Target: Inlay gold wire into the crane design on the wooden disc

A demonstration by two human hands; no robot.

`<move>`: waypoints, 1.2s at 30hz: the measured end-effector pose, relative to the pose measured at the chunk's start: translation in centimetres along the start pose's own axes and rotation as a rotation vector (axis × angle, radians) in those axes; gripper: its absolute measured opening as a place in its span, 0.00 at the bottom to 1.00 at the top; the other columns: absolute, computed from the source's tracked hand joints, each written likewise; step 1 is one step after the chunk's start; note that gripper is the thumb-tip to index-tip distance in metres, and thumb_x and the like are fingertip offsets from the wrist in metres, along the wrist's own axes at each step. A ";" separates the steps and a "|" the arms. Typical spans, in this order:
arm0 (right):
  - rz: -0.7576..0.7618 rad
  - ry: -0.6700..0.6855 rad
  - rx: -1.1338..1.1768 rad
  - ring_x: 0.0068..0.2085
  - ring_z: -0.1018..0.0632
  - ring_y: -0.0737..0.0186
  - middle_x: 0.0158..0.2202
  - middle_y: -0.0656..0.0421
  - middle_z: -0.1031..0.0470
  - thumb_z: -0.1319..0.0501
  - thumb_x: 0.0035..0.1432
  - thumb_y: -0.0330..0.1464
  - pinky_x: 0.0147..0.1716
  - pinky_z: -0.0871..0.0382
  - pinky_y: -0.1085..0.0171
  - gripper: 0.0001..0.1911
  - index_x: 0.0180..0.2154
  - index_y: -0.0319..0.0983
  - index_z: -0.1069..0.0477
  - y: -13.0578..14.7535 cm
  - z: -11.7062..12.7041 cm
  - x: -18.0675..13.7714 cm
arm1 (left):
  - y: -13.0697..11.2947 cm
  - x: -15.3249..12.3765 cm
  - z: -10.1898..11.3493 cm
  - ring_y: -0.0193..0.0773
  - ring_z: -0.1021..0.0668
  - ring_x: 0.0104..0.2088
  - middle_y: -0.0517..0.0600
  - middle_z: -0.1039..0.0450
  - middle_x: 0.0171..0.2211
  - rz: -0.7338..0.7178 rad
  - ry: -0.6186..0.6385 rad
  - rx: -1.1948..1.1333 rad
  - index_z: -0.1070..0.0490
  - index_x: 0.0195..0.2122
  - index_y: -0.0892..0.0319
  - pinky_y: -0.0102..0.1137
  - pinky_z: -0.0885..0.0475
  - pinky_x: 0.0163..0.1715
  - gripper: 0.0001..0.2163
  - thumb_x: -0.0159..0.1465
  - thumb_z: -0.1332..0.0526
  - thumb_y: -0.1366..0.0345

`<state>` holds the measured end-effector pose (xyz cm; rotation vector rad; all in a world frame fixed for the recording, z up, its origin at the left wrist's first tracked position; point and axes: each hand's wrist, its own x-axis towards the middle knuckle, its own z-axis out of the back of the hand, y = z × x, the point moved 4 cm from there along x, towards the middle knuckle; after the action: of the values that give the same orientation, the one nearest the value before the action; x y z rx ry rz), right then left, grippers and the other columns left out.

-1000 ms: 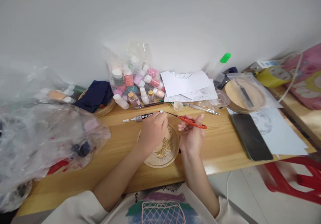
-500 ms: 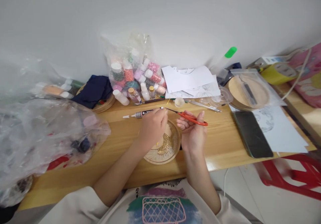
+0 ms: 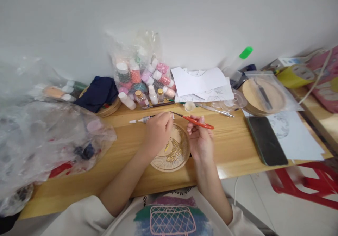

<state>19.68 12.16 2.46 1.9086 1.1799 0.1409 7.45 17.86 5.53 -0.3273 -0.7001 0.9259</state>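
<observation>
A round wooden disc (image 3: 171,156) with a gold pattern lies on the wooden table (image 3: 229,151) in front of me. My left hand (image 3: 157,132) rests over its upper left part, fingers pinched together on something too small to make out. My right hand (image 3: 200,140) is closed around orange-handled scissors (image 3: 196,121), whose blades point left toward my left fingertips. A glue tube (image 3: 142,119) lies just behind my left hand.
A clear bag of bead bottles (image 3: 142,75), loose small bottles and white paper (image 3: 203,82) stand at the back by the wall. A dark phone (image 3: 266,141) and a drawing sheet lie to the right. Crumpled plastic bags (image 3: 44,141) fill the left. A red stool (image 3: 308,186) stands at the lower right.
My right hand has drawn slightly left and closed its fingers on the scissors. The view has shifted a little; my left hand stays over the disc.
</observation>
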 end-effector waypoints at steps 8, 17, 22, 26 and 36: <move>0.051 -0.007 -0.022 0.20 0.31 0.74 0.21 0.63 0.25 0.26 0.43 0.41 0.19 0.39 0.73 0.14 0.25 0.38 0.23 0.3 0.2 0.1 | -0.1 -0.4 0.0 0.36 0.27 0.28 0.48 0.29 0.24 -0.001 0.019 -0.018 0.37 0.24 0.57 0.31 0.39 0.29 0.16 0.70 0.51 0.69; 0.073 -0.024 -0.043 0.19 0.31 0.74 0.21 0.64 0.25 0.28 0.47 0.39 0.18 0.39 0.72 0.12 0.25 0.39 0.24 0.7 0.1 -0.1 | -0.4 -0.5 0.3 0.34 0.27 0.26 0.47 0.30 0.23 -0.012 0.006 -0.061 0.34 0.24 0.58 0.30 0.38 0.28 0.16 0.70 0.50 0.70; 0.060 -0.026 -0.047 0.19 0.32 0.75 0.19 0.64 0.27 0.28 0.48 0.42 0.17 0.41 0.73 0.14 0.26 0.38 0.24 0.9 0.1 -0.2 | -1.2 -0.5 1.0 0.35 0.26 0.28 0.49 0.27 0.25 -0.046 -0.018 -0.081 0.34 0.24 0.58 0.30 0.35 0.30 0.17 0.71 0.51 0.69; 0.088 -0.001 -0.048 0.18 0.32 0.74 0.17 0.65 0.28 0.28 0.47 0.47 0.16 0.42 0.73 0.18 0.26 0.38 0.23 1.5 -0.2 -0.8 | -2.2 -0.5 1.9 0.36 0.24 0.30 0.49 0.25 0.26 -0.081 -0.033 -0.081 0.33 0.25 0.57 0.31 0.33 0.32 0.16 0.71 0.51 0.70; 0.223 0.116 -0.179 0.18 0.31 0.69 0.19 0.61 0.26 0.40 0.59 0.52 0.18 0.37 0.66 0.22 0.29 0.43 0.19 4.2 -0.3 -2.8 | -3.8 -0.8 3.8 0.39 0.20 0.32 0.50 0.21 0.30 -0.152 -0.036 -0.134 0.28 0.32 0.56 0.34 0.26 0.34 0.12 0.70 0.48 0.73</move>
<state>20.83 9.38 6.51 1.8878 0.9899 0.4675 6.88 14.89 10.00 -0.3713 -0.8106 0.7440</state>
